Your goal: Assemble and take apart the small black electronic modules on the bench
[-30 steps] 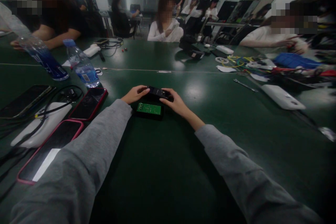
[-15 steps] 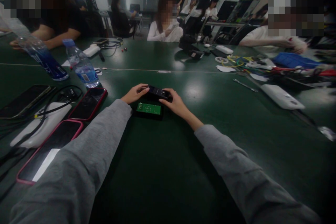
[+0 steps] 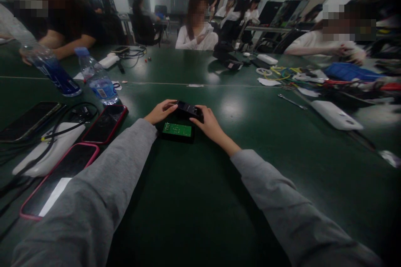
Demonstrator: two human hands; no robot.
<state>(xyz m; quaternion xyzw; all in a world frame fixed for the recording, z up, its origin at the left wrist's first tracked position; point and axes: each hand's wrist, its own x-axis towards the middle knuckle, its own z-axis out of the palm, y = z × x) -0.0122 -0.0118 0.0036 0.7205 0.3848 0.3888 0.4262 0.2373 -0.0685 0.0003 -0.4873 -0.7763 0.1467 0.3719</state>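
Observation:
Between my two hands is a dark plastic casing half (image 3: pixel 187 110), tilted slightly. My left hand (image 3: pixel 162 111) grips its left end, thumb along the near edge. At its right end my right hand (image 3: pixel 207 122) is closed, fingers over the top and thumb at the near side. Just in front of it on the table lies a black case (image 3: pixel 178 138) with a green circuit board (image 3: pixel 177 129) set in it, face up. Neither hand clearly touches the board. Fine details of the dark casing are too dim to make out.
On the left lie a red-edged phone (image 3: pixel 105 124), a pink-edged phone (image 3: pixel 61 179), a white power bank (image 3: pixel 50 150) and cables. Two bottles, one a water bottle (image 3: pixel 99 79), stand behind. A wrench (image 3: pixel 292 101) and white device (image 3: pixel 336 115) lie right. People sit around the table.
The casing and my right hand shift very slightly; both hands keep their hold. The board and its case stay in place.

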